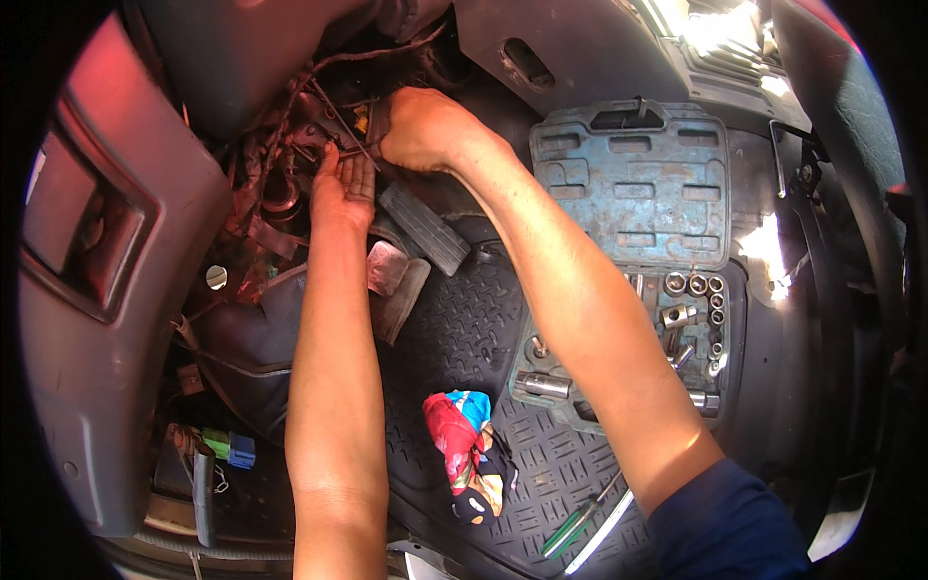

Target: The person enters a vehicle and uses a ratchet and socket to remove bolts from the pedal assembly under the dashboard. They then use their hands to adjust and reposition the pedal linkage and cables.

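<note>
Close work appears to be under way beneath a grey plastic dashboard, near a thin, dark, straight rod. Beside it, the left hand is held palm-up, its fingers extended; the right hand is curled, and whether anything is gripped cannot be told. Steady support seems required next.

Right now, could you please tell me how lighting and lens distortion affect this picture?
Head view: glare bleaches patches above and to the right of the open socket case; a reddish cast and deep shadow muddy the area left of the left hand; the right hand is brightly lit; the fisheye bows the panel at left.
</note>
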`<state>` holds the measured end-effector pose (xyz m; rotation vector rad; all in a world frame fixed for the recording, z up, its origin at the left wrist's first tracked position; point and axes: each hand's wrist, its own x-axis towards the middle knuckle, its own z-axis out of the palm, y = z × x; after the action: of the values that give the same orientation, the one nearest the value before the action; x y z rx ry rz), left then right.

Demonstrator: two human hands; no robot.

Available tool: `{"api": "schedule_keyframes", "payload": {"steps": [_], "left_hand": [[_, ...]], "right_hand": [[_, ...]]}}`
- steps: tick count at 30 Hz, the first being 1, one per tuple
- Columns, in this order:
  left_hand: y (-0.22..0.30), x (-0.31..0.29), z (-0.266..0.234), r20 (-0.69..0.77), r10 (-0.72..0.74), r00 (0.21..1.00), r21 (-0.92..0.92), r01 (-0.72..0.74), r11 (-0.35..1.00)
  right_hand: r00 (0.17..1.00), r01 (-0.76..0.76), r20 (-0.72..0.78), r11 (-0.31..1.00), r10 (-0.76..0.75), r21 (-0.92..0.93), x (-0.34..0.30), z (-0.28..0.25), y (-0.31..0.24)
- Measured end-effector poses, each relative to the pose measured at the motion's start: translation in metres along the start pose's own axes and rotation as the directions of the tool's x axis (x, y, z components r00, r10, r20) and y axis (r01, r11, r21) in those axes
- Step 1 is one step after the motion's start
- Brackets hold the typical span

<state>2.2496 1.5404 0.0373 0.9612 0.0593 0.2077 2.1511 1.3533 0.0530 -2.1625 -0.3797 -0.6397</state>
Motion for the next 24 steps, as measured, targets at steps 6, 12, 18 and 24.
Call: {"api": "schedule_keyframes", "payload": {"steps": [6,12,18,24], "left_hand": [[0.013,0.006,0.000,0.115,-0.054,0.992,-0.244,0.081,0.967],[0.009,-0.006,-0.001,0.193,-0.118,0.974,-0.245,0.165,0.955],[0.011,0.010,-0.004,0.040,0.034,0.999,-0.060,-0.032,0.998],[0.009,-0.003,-0.006,0.163,-0.095,0.982,-0.191,0.126,0.974]], "right_hand": [[0.978,-0.118,0.207,0.920,0.042,0.373,-0.001,-0.006,-0.001],[0.990,-0.104,0.114,0.981,0.086,0.165,-0.003,0.000,-0.010],[0.999,0.033,0.025,0.993,-0.036,0.116,-0.005,-0.003,-0.010],[0.975,-0.184,0.157,0.965,0.156,0.185,-0.006,0.003,-0.009]]}}
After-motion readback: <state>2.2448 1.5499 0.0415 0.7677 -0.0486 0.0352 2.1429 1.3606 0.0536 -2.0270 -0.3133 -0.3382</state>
